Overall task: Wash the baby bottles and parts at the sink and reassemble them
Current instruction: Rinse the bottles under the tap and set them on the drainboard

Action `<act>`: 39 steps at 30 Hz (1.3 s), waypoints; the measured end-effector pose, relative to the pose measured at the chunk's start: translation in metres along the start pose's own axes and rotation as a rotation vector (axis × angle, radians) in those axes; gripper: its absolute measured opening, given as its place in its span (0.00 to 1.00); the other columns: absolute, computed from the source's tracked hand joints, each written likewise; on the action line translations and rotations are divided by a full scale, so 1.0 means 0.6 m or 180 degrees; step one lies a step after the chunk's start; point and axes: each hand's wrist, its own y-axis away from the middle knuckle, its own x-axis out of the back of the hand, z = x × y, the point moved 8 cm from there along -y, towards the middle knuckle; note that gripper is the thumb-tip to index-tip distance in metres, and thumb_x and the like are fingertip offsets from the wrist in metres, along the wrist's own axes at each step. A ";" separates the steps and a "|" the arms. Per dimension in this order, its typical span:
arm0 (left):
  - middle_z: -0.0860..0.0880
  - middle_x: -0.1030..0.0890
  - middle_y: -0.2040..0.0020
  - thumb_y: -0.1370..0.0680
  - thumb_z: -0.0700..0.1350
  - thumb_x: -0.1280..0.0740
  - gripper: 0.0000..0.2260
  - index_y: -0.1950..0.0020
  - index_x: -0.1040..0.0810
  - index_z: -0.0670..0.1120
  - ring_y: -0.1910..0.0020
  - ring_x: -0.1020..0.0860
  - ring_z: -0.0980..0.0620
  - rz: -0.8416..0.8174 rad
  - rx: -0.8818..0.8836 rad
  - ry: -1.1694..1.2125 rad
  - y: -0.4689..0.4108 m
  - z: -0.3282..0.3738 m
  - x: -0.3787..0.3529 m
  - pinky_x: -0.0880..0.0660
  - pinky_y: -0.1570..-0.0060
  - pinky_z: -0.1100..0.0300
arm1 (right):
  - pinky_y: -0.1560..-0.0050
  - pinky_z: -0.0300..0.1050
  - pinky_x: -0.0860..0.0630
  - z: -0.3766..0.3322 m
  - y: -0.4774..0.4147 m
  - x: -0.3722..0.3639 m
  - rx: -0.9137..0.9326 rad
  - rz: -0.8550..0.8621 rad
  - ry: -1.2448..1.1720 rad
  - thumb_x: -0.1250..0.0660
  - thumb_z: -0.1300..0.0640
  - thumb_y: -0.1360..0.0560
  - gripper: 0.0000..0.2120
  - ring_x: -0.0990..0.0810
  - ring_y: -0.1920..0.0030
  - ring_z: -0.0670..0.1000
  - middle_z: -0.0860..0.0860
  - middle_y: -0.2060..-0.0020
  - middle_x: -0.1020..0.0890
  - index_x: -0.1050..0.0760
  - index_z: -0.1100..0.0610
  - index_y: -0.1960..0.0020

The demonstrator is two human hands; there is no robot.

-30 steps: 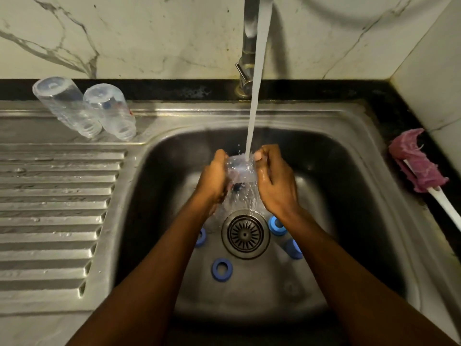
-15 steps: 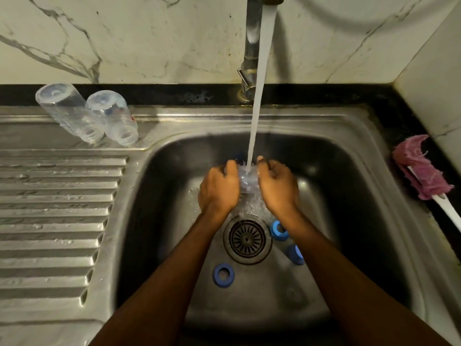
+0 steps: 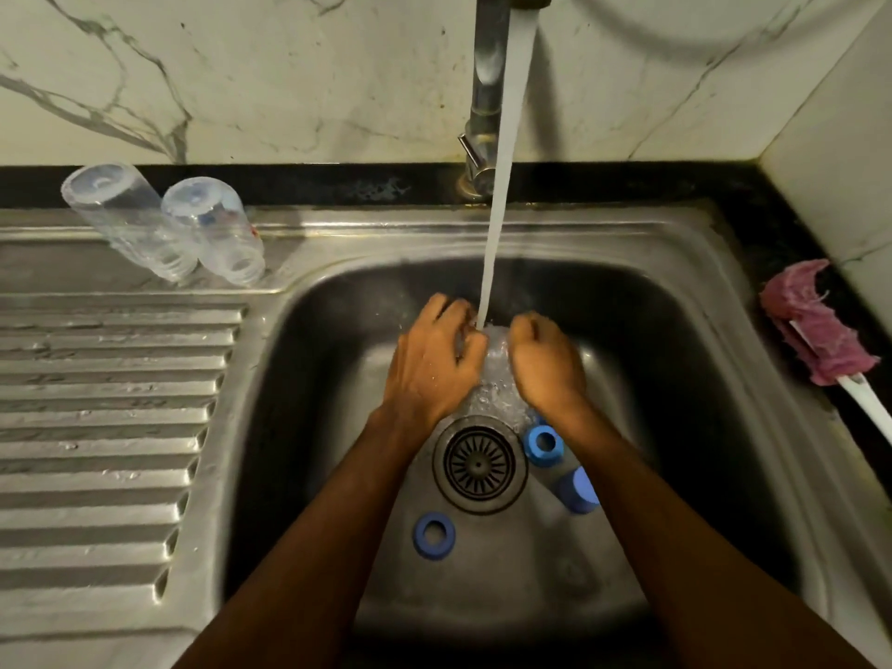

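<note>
Left hand: wrapped round one side of the clear piece, fingers closed on it, seemingly to steady it in the flow.
Right hand: curled tight against the opposite side, gripping; probably rubbing or turning, fingertips hidden.
Clear piece: held between both hands above the drain strainer, directly under the stream; too blurred by splash to name as bottle or cap.
Water stream: poured from the tap straight onto the piece, for rinsing.
Left bottle and right bottle: stood mouth-down, touching, at the back of the drainboard; likely set there to drip dry.
Blue rings: three, loose on the floor of the sink around the strainer, apart from the hands; likely waiting their turn.
Brush: laid on the table right of the sink, pink head toward the wall, out of use.
Stage: judged mid-rinse; reassembly not yet begun.
</note>
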 end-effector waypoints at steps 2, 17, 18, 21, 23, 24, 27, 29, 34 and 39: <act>0.51 0.24 0.63 0.19 0.48 0.43 0.13 0.62 0.26 0.49 0.64 0.26 0.55 -0.0547 0.0961 0.0524 0.001 -0.025 -0.021 0.25 0.56 0.55 | 0.61 0.46 0.32 -0.029 0.020 0.006 0.1084 0.0232 0.0600 0.49 0.50 0.19 0.12 0.25 0.64 0.54 0.53 0.65 0.24 0.31 0.53 0.56; 0.51 0.26 0.73 0.21 0.52 0.37 0.17 0.69 0.28 0.49 0.73 0.26 0.51 0.0153 0.1112 -0.0224 0.006 -0.045 0.027 0.29 0.70 0.61 | 0.73 0.39 0.32 0.019 0.047 -0.056 -0.1547 -0.1077 -0.1142 0.47 0.45 0.17 0.19 0.31 0.71 0.50 0.54 0.67 0.28 0.27 0.58 0.56; 0.50 0.24 0.72 0.22 0.53 0.38 0.15 0.67 0.25 0.48 0.71 0.24 0.50 0.0145 0.1472 -0.0100 0.006 -0.065 0.021 0.26 0.67 0.59 | 0.71 0.41 0.30 0.005 0.039 -0.045 -0.0962 -0.0810 -0.0952 0.47 0.47 0.17 0.17 0.27 0.68 0.52 0.55 0.65 0.25 0.26 0.58 0.51; 0.48 0.20 0.66 0.23 0.53 0.37 0.13 0.58 0.20 0.45 0.66 0.21 0.47 0.0017 0.2921 0.1121 0.033 -0.116 -0.008 0.22 0.60 0.53 | 0.68 0.39 0.33 -0.056 0.050 -0.009 0.0944 0.0027 0.0198 0.47 0.51 0.17 0.09 0.25 0.66 0.46 0.50 0.65 0.25 0.31 0.52 0.51; 0.47 0.20 0.67 0.22 0.53 0.38 0.14 0.61 0.21 0.46 0.65 0.21 0.46 -0.0152 0.2740 0.1071 0.033 -0.107 -0.013 0.21 0.60 0.50 | 0.65 0.41 0.33 -0.035 0.033 -0.019 0.0569 -0.0043 0.0067 0.47 0.52 0.18 0.09 0.28 0.66 0.46 0.49 0.65 0.27 0.32 0.53 0.54; 0.47 0.21 0.68 0.21 0.53 0.38 0.15 0.63 0.23 0.46 0.66 0.21 0.46 -0.0196 0.2370 0.0693 0.027 -0.091 -0.005 0.22 0.62 0.51 | 0.62 0.44 0.30 -0.013 0.025 -0.030 -0.0055 -0.0292 -0.0211 0.47 0.52 0.18 0.12 0.28 0.64 0.48 0.51 0.64 0.27 0.31 0.55 0.56; 0.48 0.21 0.68 0.20 0.54 0.41 0.19 0.64 0.22 0.45 0.68 0.25 0.46 0.0009 0.1145 -0.0808 0.016 -0.021 0.020 0.27 0.64 0.57 | 0.64 0.42 0.32 0.036 0.035 -0.056 -0.1721 -0.1086 -0.0787 0.47 0.52 0.17 0.16 0.32 0.67 0.49 0.53 0.66 0.30 0.32 0.57 0.61; 0.48 0.21 0.66 0.19 0.52 0.41 0.17 0.62 0.21 0.46 0.67 0.26 0.48 0.0102 0.0365 -0.1125 0.010 0.016 0.018 0.28 0.64 0.57 | 0.62 0.41 0.32 0.040 0.029 -0.049 -0.1739 -0.1055 -0.0476 0.46 0.53 0.17 0.17 0.32 0.68 0.50 0.53 0.67 0.30 0.31 0.59 0.61; 0.48 0.20 0.65 0.19 0.53 0.42 0.16 0.62 0.23 0.48 0.66 0.21 0.48 -0.0433 0.0925 0.0089 0.008 -0.022 -0.013 0.24 0.63 0.56 | 0.54 0.50 0.27 -0.007 0.008 0.002 0.0430 0.0125 0.0022 0.47 0.54 0.18 0.10 0.23 0.57 0.58 0.58 0.59 0.22 0.29 0.56 0.52; 0.44 0.20 0.65 0.16 0.58 0.47 0.22 0.53 0.22 0.43 0.77 0.28 0.54 -0.1449 0.3008 0.2224 0.054 -0.057 -0.046 0.34 0.77 0.65 | 0.69 0.44 0.34 -0.034 0.042 0.021 0.1571 0.0577 -0.0011 0.47 0.49 0.17 0.10 0.26 0.69 0.50 0.49 0.68 0.26 0.35 0.52 0.54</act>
